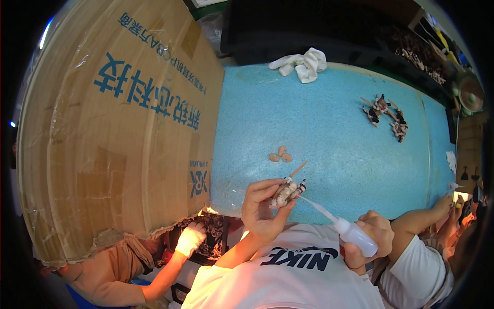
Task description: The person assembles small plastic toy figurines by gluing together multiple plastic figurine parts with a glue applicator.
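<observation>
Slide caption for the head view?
Left hand holds a small beige piece; right hand points a white squeeze bottle at it.

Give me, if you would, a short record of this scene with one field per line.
Left hand: holds a small brown-and-white figurine-like piece
Right hand: grips a whitish plastic squeeze bottle
Nozzle: long, thin, pointing at the held piece; contact unclear
Surface: light-blue tabletop
Beyond left hand: three small tan rounded pieces
Far right: cluster of small brown, black and white pieces
Far edge: crumpled white cloth item
Left side: large brown cardboard box
</observation>
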Action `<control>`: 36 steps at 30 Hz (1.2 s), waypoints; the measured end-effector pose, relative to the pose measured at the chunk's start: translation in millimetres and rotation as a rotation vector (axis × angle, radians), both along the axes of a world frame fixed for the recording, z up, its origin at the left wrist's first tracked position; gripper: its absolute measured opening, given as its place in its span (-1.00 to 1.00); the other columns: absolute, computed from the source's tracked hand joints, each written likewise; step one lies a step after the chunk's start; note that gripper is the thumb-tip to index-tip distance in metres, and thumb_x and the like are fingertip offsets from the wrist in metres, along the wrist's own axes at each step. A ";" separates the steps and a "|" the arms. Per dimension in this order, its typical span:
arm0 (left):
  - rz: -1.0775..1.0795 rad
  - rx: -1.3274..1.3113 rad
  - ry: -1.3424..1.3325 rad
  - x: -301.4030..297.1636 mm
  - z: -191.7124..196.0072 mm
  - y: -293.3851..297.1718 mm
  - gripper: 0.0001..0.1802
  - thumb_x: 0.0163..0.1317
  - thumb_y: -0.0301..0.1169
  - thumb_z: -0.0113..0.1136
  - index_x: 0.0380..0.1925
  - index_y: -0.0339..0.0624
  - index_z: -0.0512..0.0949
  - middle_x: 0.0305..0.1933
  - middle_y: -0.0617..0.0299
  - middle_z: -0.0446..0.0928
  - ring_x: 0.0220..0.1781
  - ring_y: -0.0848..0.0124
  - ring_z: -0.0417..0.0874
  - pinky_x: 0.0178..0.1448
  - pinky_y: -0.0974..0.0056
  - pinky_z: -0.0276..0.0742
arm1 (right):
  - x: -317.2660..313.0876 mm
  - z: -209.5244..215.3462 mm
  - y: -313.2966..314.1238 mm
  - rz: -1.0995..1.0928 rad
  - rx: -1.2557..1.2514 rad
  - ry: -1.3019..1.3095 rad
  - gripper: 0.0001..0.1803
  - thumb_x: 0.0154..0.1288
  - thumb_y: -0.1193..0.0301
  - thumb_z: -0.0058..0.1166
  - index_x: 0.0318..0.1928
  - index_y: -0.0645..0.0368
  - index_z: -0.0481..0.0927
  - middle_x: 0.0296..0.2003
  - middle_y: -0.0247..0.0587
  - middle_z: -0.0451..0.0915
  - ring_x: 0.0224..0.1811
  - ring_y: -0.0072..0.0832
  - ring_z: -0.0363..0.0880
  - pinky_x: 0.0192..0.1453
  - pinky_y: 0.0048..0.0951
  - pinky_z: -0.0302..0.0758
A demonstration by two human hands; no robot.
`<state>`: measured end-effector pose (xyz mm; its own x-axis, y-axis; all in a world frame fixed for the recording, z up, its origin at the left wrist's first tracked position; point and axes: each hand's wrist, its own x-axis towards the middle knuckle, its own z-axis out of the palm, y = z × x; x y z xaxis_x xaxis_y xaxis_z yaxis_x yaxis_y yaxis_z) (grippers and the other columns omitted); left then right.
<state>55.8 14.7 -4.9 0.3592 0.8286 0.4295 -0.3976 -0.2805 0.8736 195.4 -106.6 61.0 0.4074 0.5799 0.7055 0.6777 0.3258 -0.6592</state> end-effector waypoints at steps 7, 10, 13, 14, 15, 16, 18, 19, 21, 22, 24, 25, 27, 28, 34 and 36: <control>-0.006 -0.035 -0.007 0.7 0.1 -4.2 -0.50 -0.11 -0.75 0.25 -0.11 -0.31 0.36 -0.03 -0.06 0.35 -0.04 0.28 0.50 -0.05 0.32 0.56 | 4.5 2.8 1.8 0.097 -0.018 -0.069 -0.60 -0.12 0.33 0.31 -0.33 0.33 0.47 -0.75 -0.28 0.35 -0.84 -0.49 0.23 -0.79 -0.54 0.13; 0.000 -0.080 0.003 -1.2 0.6 -6.3 -0.50 -0.11 -0.74 0.25 -0.11 -0.31 0.36 -0.02 -0.06 0.35 -0.04 0.28 0.50 -0.04 0.32 0.55 | 3.7 2.7 1.7 0.100 -0.034 -0.091 -0.59 -0.13 0.33 0.32 -0.33 0.32 0.47 -0.76 -0.29 0.34 -0.84 -0.51 0.21 -0.79 -0.55 0.11; 0.004 -0.055 -0.001 -1.9 0.5 -5.6 -0.50 -0.10 -0.74 0.25 -0.10 -0.31 0.36 -0.02 -0.06 0.35 -0.03 0.29 0.50 -0.03 0.31 0.54 | 1.2 3.6 3.3 0.100 -0.032 -0.095 -0.59 -0.14 0.33 0.34 -0.33 0.32 0.47 -0.75 -0.29 0.35 -0.84 -0.52 0.21 -0.79 -0.56 0.09; 0.003 -0.056 -0.001 -2.1 0.3 -5.4 -0.50 -0.10 -0.74 0.25 -0.10 -0.31 0.36 -0.02 -0.06 0.35 -0.03 0.29 0.50 -0.03 0.31 0.54 | 0.4 4.2 3.6 0.093 -0.028 -0.094 -0.59 -0.15 0.33 0.34 -0.33 0.31 0.47 -0.75 -0.29 0.35 -0.84 -0.52 0.20 -0.79 -0.56 0.09; 0.001 -0.051 -0.005 -2.3 0.0 -5.1 -0.51 -0.10 -0.74 0.25 -0.10 -0.31 0.36 -0.02 -0.06 0.35 -0.03 0.29 0.50 -0.03 0.32 0.54 | -0.2 4.6 3.5 0.091 -0.029 -0.094 -0.59 -0.15 0.33 0.34 -0.33 0.31 0.47 -0.75 -0.29 0.35 -0.84 -0.52 0.20 -0.79 -0.56 0.09; 0.000 -0.046 -0.009 -2.4 -0.2 -5.1 -0.51 -0.10 -0.74 0.24 -0.10 -0.31 0.35 -0.02 -0.06 0.34 -0.04 0.29 0.50 -0.03 0.32 0.54 | -0.7 5.0 3.0 0.089 -0.034 -0.098 -0.59 -0.16 0.34 0.35 -0.33 0.31 0.48 -0.74 -0.28 0.36 -0.83 -0.52 0.21 -0.79 -0.56 0.09; -0.006 -0.049 -0.019 -2.3 0.0 -5.2 -0.51 -0.09 -0.74 0.24 -0.10 -0.31 0.35 -0.02 -0.06 0.34 -0.04 0.29 0.50 -0.03 0.32 0.55 | -0.8 6.2 2.0 0.086 -0.039 -0.101 -0.59 -0.16 0.35 0.35 -0.33 0.31 0.48 -0.73 -0.28 0.37 -0.83 -0.52 0.21 -0.79 -0.56 0.09; -0.010 -0.051 -0.029 -1.9 0.6 -5.3 -0.51 -0.09 -0.75 0.23 -0.10 -0.31 0.35 -0.02 -0.06 0.34 -0.04 0.29 0.50 -0.03 0.32 0.55 | 0.5 7.5 1.2 0.105 -0.043 -0.103 -0.59 -0.17 0.36 0.36 -0.33 0.32 0.48 -0.73 -0.27 0.38 -0.83 -0.52 0.22 -0.79 -0.55 0.09; -0.018 -0.054 -0.034 -1.4 1.7 -5.5 -0.52 -0.09 -0.75 0.23 -0.10 -0.32 0.35 -0.02 -0.07 0.34 -0.04 0.29 0.50 -0.04 0.32 0.55 | 1.9 9.7 -0.1 0.123 -0.047 -0.105 -0.59 -0.17 0.37 0.36 -0.33 0.32 0.48 -0.73 -0.27 0.38 -0.83 -0.52 0.22 -0.79 -0.55 0.09; -0.021 -0.057 -0.042 -1.8 1.4 -5.6 -0.52 -0.08 -0.75 0.23 -0.10 -0.32 0.35 -0.02 -0.07 0.34 -0.04 0.28 0.50 -0.04 0.32 0.56 | 1.7 9.9 -0.4 0.129 -0.051 -0.101 -0.58 -0.17 0.37 0.36 -0.32 0.33 0.48 -0.72 -0.26 0.38 -0.83 -0.52 0.23 -0.79 -0.55 0.10; -0.019 -0.055 -0.044 -2.6 0.6 -5.8 -0.52 -0.08 -0.75 0.23 -0.10 -0.32 0.35 -0.02 -0.07 0.34 -0.03 0.28 0.51 -0.04 0.31 0.56 | 1.7 8.7 -0.5 0.137 -0.055 -0.097 -0.57 -0.18 0.38 0.36 -0.31 0.33 0.47 -0.72 -0.26 0.38 -0.82 -0.51 0.24 -0.79 -0.55 0.10; -0.021 -0.055 -0.046 -2.7 0.6 -5.9 -0.52 -0.08 -0.75 0.22 -0.10 -0.32 0.34 -0.02 -0.07 0.33 -0.03 0.28 0.51 -0.04 0.31 0.56 | 2.1 7.9 -0.4 0.146 -0.042 -0.103 -0.56 -0.18 0.38 0.37 -0.30 0.34 0.47 -0.72 -0.25 0.38 -0.82 -0.51 0.24 -0.79 -0.54 0.10; -0.029 -0.056 -0.048 -3.2 1.7 -5.7 -0.52 -0.08 -0.75 0.22 -0.10 -0.32 0.34 -0.02 -0.07 0.33 -0.03 0.27 0.51 -0.04 0.31 0.56 | 2.7 7.4 -1.2 0.156 -0.030 -0.108 -0.55 -0.18 0.39 0.37 -0.29 0.34 0.46 -0.72 -0.25 0.39 -0.82 -0.51 0.25 -0.79 -0.54 0.11; -0.038 -0.058 -0.049 -3.3 2.4 -5.8 -0.52 -0.08 -0.75 0.22 -0.10 -0.32 0.34 -0.02 -0.07 0.33 -0.04 0.27 0.51 -0.03 0.31 0.56 | 3.1 7.9 -2.1 0.160 -0.044 -0.112 -0.54 -0.19 0.39 0.37 -0.28 0.34 0.46 -0.71 -0.25 0.39 -0.81 -0.50 0.25 -0.78 -0.54 0.11; -0.033 -0.042 -0.051 -3.7 1.0 -6.4 -0.52 -0.06 -0.75 0.20 -0.09 -0.33 0.33 -0.02 -0.07 0.32 -0.05 0.25 0.52 -0.06 0.29 0.60 | 0.3 10.5 -1.3 0.137 -0.073 -0.117 -0.54 -0.19 0.38 0.38 -0.28 0.32 0.46 -0.70 -0.24 0.41 -0.81 -0.48 0.27 -0.78 -0.54 0.13; -0.059 -0.047 -0.080 -1.7 4.7 -5.3 -0.53 -0.05 -0.76 0.18 -0.09 -0.34 0.32 -0.02 -0.07 0.31 -0.05 0.23 0.52 -0.07 0.26 0.61 | 0.8 11.4 -2.6 0.142 -0.090 -0.116 -0.54 -0.19 0.38 0.38 -0.28 0.31 0.47 -0.70 -0.24 0.41 -0.81 -0.48 0.27 -0.77 -0.54 0.13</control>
<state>54.0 9.5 -0.2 0.3737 0.8270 0.4200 -0.4811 -0.2143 0.8501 196.2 -109.2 72.4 0.2365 0.6886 0.6855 0.7021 0.3666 -0.6105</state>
